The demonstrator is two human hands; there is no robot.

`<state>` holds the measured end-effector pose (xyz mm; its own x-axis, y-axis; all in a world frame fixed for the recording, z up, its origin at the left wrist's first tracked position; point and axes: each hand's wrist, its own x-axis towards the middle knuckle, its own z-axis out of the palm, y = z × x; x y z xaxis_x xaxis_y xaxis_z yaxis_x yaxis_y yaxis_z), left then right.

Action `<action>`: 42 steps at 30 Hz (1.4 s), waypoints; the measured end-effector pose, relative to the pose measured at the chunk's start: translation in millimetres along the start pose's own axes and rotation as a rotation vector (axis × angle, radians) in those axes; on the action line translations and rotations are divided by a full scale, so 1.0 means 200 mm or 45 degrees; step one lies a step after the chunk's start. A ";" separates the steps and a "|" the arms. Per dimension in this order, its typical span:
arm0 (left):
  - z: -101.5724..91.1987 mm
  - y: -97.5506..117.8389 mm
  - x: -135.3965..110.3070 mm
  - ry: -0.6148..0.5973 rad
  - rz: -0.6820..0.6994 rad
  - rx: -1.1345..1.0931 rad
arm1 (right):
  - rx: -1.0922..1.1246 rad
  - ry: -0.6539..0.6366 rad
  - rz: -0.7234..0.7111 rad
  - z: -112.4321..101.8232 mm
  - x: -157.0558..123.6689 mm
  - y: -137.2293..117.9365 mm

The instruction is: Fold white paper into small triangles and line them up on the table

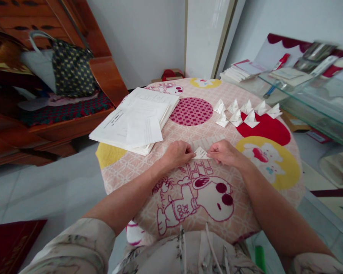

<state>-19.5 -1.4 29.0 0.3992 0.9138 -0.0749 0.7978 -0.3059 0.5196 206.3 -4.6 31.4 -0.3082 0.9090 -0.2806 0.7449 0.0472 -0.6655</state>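
Between my two hands is a small piece of folded white paper (200,153), triangular at the top, with lines of print on it. My left hand (178,153) pinches its left corner. On the other side, the fingers of my right hand (223,152) are closed on the right corner. Both hands rest low over the patterned cloth (148,190) of a round table. Several folded paper pieces (236,118) with pointed tops stand in two rows beyond my right hand. A stack of printed sheets (137,118) lies beyond my left hand, with a smaller sheet on top.
To the right stands a glass shelf (317,102) holding papers, a red marker (282,61) and a metal container (317,51). At left is a wooden bench (74,121) with a dark patterned bag (71,68) on it. A wall rises behind the table.
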 end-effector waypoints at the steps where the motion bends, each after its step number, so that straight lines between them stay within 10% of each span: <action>1: 0.00 0.00 0.00 0.000 -0.006 0.008 | 0.004 -0.010 0.011 0.00 0.00 0.00; 30: 0.01 -0.03 0.01 -0.011 0.018 -0.038 | -0.105 0.051 0.074 0.02 0.02 -0.01; 42: 0.11 -0.05 -0.04 0.197 0.788 -0.052 | -0.120 0.073 0.088 0.02 0.01 -0.04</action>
<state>-20.2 -11.4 5.2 0.7083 0.6004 0.3712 0.4218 -0.7817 0.4595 197.9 -5.2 33.3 -0.2223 0.9334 -0.2817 0.8164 0.0202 -0.5772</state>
